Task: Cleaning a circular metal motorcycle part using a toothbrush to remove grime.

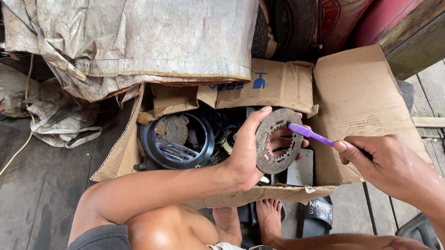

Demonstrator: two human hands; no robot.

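My left hand (246,151) holds a round, rusty brown clutch plate (278,141) upright over an open cardboard box (358,91), thumb along its left rim and fingers behind it. My right hand (383,161) grips a purple toothbrush (311,135) by the handle. The brush head touches the upper right part of the plate's ring.
Inside the box lie a dark round engine cover (178,140) and other metal parts. A dirty grey tarpaulin (131,31) hangs over the back. A tyre (289,22) stands behind the box. My bare feet and a black sandal (316,216) rest on the wooden plank floor (31,191).
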